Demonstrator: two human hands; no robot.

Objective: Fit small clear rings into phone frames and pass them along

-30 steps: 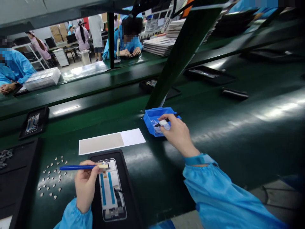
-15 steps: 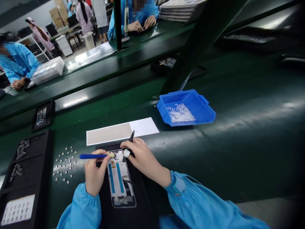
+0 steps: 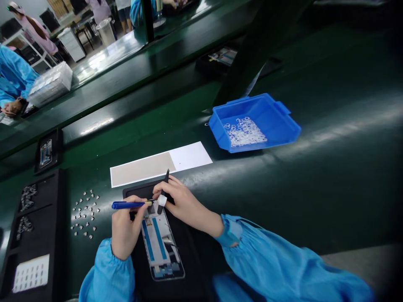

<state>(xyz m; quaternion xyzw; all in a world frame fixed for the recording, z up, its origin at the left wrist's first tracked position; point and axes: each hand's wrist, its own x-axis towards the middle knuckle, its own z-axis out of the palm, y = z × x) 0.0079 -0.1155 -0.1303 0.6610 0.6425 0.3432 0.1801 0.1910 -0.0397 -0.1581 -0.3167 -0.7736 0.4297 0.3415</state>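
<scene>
My left hand [image 3: 123,230] pinches a blue pen-like tool [image 3: 127,205] with a pale yellow collar and a thin tip. That tip reaches the upper end of an opened phone body [image 3: 157,235], which has two blue strips along it. In my right hand [image 3: 189,207] are black tweezers [image 3: 166,176], their pointed end facing away from me. A white piece [image 3: 162,200] sits around the tweezers near their lower end, over the top of the phone. My fingers hide part of the phone's upper edge. A black tray [image 3: 134,193] lies under the phone.
Beyond the phone lies a white and beige card [image 3: 141,170]. A blue bin [image 3: 280,126] of small white rings stands right of it. Several tiny metal parts [image 3: 85,216] are scattered left, beside a compartmented black tray [image 3: 56,235]. A green post [image 3: 252,50] rises behind the bin.
My view has tilted and shifted, so the background sits higher and further left. The blue tool has moved slightly right relative to the phone, its thin tip now showing by the white piece.
</scene>
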